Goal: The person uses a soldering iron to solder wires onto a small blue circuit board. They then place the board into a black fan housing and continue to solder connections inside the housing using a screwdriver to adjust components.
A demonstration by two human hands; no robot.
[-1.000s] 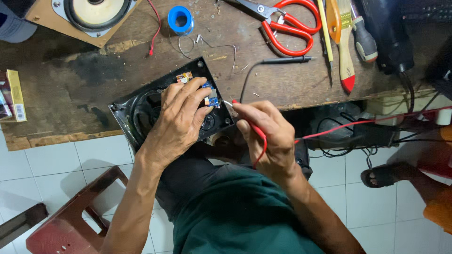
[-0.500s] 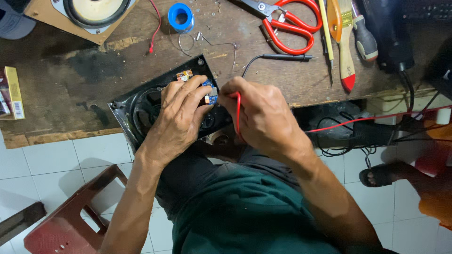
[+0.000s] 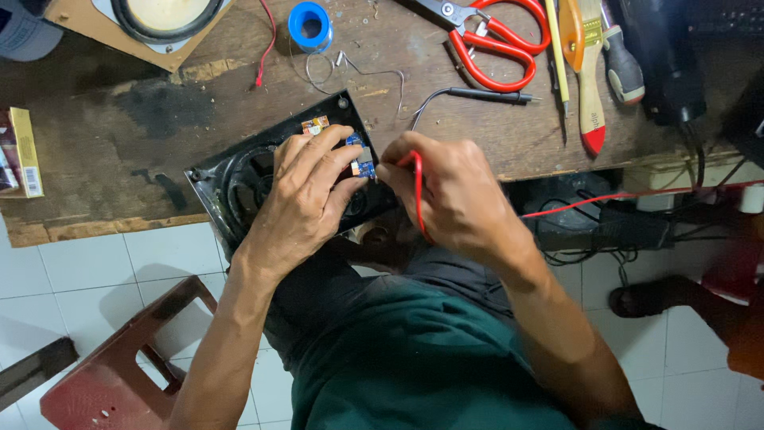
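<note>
The left hand (image 3: 306, 203) lies spread over a black speaker panel (image 3: 231, 179) that overhangs the near edge of the worn wooden surface (image 3: 103, 151), its fingers (image 3: 326, 155) flattened and extended rather than curled, pressing on a small blue circuit board (image 3: 362, 163) set on the panel; nothing is gripped inside that hand. The right hand (image 3: 458, 195) is closed around a red test probe (image 3: 418, 191), the fingertips pinched near its tip, which meets the edge of the blue board; its red lead (image 3: 605, 199) runs off to the right. A second, orange-and-white board (image 3: 315, 126) sits just beyond the fingertips on the same panel. The blue board looks light, thin and stiff, and probably fragile at its solder points, so it is best steadied by its bare edges or held flat from above, as here. The panel seems rigid moulded plastic, heavier where the speaker cone sits, and likely to tip off the edge unless weighted. Farther up the surface lie a black probe (image 3: 489, 95), red-handled scissors (image 3: 497, 40), a paintbrush (image 3: 587, 72), a screwdriver (image 3: 621, 68), a blue solder reel (image 3: 309, 24) and a loose speaker on cardboard (image 3: 163, 16).
</note>
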